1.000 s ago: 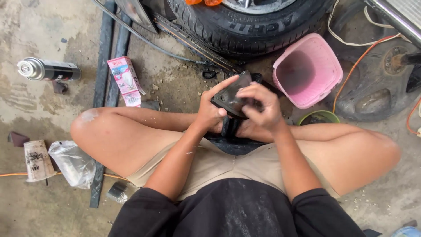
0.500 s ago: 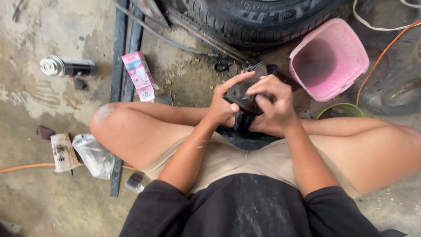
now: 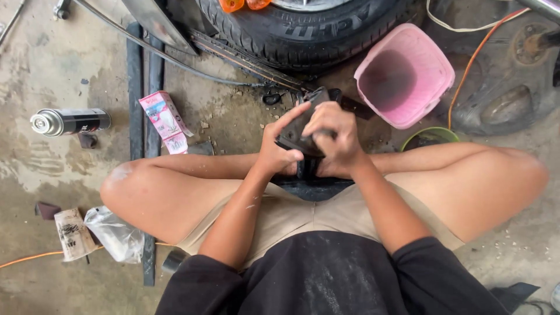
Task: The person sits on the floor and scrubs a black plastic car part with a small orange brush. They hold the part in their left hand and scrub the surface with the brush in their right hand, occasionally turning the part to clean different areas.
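The dark flat part point(image 3: 298, 125) was kept gripped by the left hand point(image 3: 279, 149) while the right hand point(image 3: 333, 137), fingers clenched over it, had been shifted slightly across its face.

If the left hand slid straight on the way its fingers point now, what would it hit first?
The left hand grips a dark flat part, fingers pointing up and right. Beyond the part, that line probably meets the pink bucket or the tyre first; depth is unclear.
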